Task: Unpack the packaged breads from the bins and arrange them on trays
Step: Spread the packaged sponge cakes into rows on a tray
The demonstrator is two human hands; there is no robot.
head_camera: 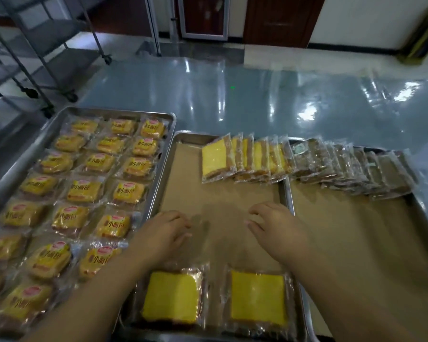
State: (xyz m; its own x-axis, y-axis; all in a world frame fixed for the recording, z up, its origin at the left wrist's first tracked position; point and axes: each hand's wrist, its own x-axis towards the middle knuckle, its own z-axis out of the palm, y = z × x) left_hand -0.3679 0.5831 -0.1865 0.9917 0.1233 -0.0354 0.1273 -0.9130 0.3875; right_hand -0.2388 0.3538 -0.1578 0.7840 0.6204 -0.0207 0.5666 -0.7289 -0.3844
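Both my hands hover over the paper-lined middle tray, holding nothing. My left hand has loosely curled fingers; my right hand is relaxed, fingers pointing left. Two flat yellow bread packs lie at the tray's near end, one on the left and one on the right. A leaning row of yellow packs stands along the far end. The left tray is filled with several labelled small bread packs. The right tray holds a leaning row of brown bread packs.
The trays sit on a table under shiny clear plastic. A wheeled metal rack stands at the far left. Doors and a white wall lie beyond. Bare brown paper covers most of the right tray.
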